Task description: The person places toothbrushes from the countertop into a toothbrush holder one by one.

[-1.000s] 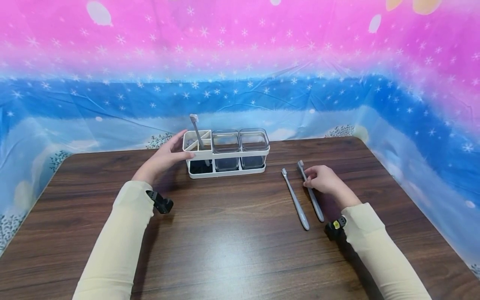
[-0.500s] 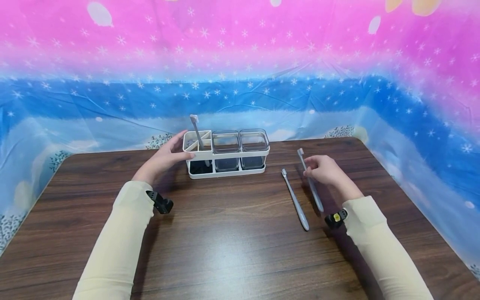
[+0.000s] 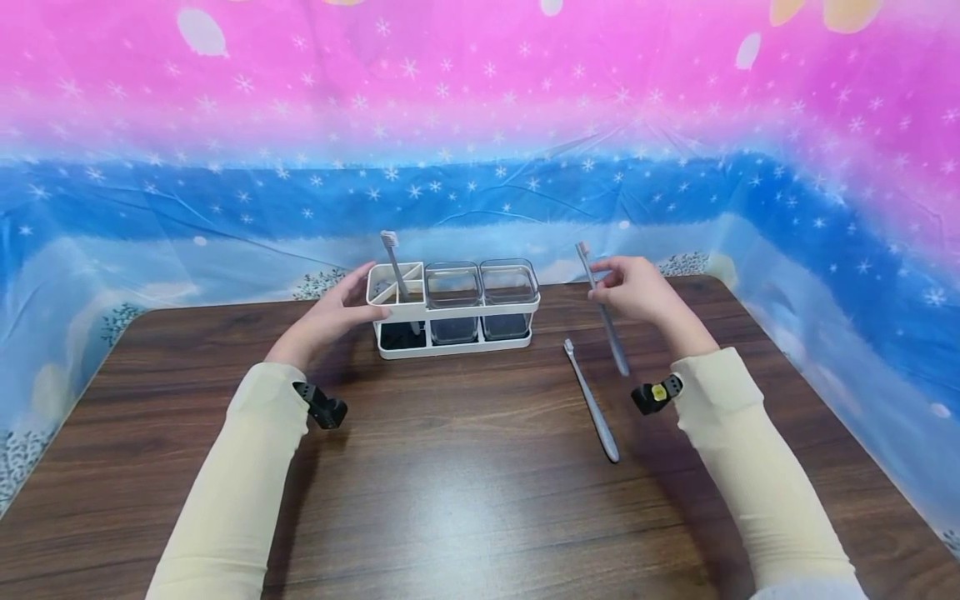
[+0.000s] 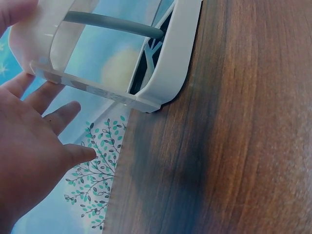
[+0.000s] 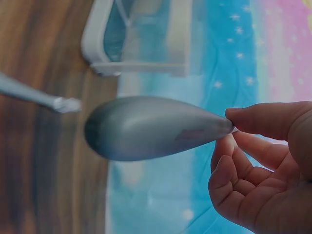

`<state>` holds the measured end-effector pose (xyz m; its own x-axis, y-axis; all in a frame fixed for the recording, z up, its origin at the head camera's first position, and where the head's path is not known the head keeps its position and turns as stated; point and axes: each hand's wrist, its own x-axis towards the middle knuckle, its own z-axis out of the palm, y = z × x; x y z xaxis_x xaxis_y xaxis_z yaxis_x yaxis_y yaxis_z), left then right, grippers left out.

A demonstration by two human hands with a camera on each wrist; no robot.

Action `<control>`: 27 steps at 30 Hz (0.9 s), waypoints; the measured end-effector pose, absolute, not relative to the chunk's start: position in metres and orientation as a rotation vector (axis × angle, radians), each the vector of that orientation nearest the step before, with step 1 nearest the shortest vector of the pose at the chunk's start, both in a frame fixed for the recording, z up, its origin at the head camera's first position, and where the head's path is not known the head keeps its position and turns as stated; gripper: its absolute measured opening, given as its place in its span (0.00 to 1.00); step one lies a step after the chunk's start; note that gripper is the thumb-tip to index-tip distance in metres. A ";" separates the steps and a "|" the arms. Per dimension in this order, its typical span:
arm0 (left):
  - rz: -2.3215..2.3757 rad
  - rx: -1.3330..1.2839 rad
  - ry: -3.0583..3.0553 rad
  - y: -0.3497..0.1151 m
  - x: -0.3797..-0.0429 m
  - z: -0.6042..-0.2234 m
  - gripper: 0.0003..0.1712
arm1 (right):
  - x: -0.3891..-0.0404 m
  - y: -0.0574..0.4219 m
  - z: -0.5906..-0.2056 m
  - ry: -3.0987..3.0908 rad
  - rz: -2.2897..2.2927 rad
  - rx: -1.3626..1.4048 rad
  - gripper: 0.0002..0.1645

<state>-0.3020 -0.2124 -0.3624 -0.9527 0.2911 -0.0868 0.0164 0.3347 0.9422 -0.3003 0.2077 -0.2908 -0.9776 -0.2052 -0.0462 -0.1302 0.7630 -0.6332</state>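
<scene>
At the back of the table stands a white toothbrush holder [image 3: 480, 311]. Its left end is divided into compartments, and a grey toothbrush [image 3: 397, 267] leans upright there, bristles up. My left hand [image 3: 322, 321] holds that end, thumb on the front rail and fingers around the side; the left wrist view shows the lower fingers spread off the frame [image 4: 180, 53]. Between thumb and fingertips my right hand [image 3: 637, 287] pinches a second grey toothbrush [image 3: 611, 333], raised and tilted, head up. In the right wrist view its rounded handle end [image 5: 156, 129] faces the camera. A third toothbrush [image 3: 591, 404] lies on the wood.
Two clear square cups, a middle one [image 3: 452, 292] and a right one [image 3: 508, 287], sit in the holder. The brown wooden table [image 3: 450, 467] ends behind it against a pink and blue snowflake cloth [image 3: 480, 192]. Each wrist carries a small black camera.
My right hand has lifted the second toothbrush off the table and moved it up and left toward the holder. The left hand and the holder have stayed in place.
</scene>
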 end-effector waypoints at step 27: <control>1.651 0.243 2.352 -0.210 -0.297 -0.358 0.52 | -0.318 0.109 -0.243 2.782 -1.493 -0.351 0.28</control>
